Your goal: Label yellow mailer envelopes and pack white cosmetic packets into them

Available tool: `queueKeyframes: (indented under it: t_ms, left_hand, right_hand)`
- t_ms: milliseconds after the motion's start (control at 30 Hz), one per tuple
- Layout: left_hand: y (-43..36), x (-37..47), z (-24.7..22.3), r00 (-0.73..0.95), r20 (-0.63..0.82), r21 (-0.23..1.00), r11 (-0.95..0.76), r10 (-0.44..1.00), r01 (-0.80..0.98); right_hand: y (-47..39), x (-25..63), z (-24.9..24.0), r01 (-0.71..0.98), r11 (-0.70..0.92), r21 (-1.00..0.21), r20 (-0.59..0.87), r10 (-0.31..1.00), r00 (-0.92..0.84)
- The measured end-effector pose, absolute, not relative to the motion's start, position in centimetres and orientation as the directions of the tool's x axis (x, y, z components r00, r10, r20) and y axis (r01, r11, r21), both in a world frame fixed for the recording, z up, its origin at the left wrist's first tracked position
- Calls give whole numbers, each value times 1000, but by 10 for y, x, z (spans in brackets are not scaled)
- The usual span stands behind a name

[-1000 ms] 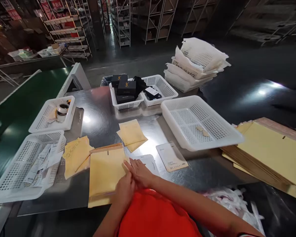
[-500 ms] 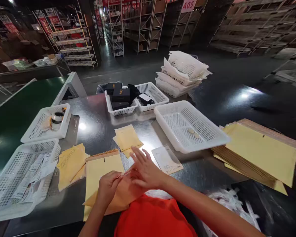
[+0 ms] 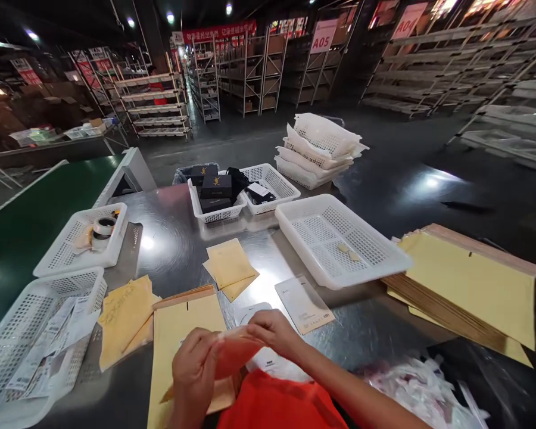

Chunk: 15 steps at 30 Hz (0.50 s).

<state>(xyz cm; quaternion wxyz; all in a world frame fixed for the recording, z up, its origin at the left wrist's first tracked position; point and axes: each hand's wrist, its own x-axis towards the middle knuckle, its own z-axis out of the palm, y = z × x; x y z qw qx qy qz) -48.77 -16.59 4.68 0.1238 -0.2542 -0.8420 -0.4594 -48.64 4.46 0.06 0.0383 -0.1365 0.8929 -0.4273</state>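
A yellow paper envelope (image 3: 234, 356), tinted orange by reflected light, is stretched between my hands close to my red top. My left hand (image 3: 194, 366) has its fingers closed on the left end of the upper edge. On the right end, my right hand (image 3: 272, 330) pinches the same edge. Under my left wrist lies a stack of yellow envelopes (image 3: 183, 319). Partly hidden behind the held envelope, a white printed sheet (image 3: 268, 360) shows on the steel table. A labelled envelope (image 3: 304, 302) lies just beyond my right hand.
Small yellow envelopes (image 3: 231, 265) lie ahead, and others (image 3: 127, 316) at left. White baskets (image 3: 111, 298) hold labels and tape (image 3: 103, 226). Black boxes (image 3: 217, 186) fill a far basket. A white tray (image 3: 295, 208) and thick envelope stack (image 3: 469, 268) stand right.
My right hand has gone from spread fingers over the envelope to pinching its edge. The envelope's edge is now lifted and drawn taut between both hands. The view has tilted up slightly.
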Motion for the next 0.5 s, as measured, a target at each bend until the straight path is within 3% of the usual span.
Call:
queueKeyframes:
  t_ms: [100, 200, 300, 367, 500]
  left_hand:
    - [-163, -487, 56, -765, 489, 661, 393, 420, 639]
    - [-149, -487, 59, -707, 561, 600, 377, 430, 706]
    - [-143, -486, 53, -680, 607, 549, 402, 411, 733]
    - [-147, -485, 48, -698, 638, 562, 425, 324, 710]
    - [-164, -477, 43, -806, 574, 761, 457, -143, 461]
  right_hand:
    - [39, -481, 36, -535, 620, -574, 480, -275, -833]
    - [20, -474, 58, -716, 567, -407, 705, -304, -641]
    - [8, -472, 64, -723, 577, -380, 760, -251, -600]
    - [12, -473, 63, -697, 616, -367, 727, -276, -628]
    - [44, -478, 58, -591, 742, -316, 639, -294, -711]
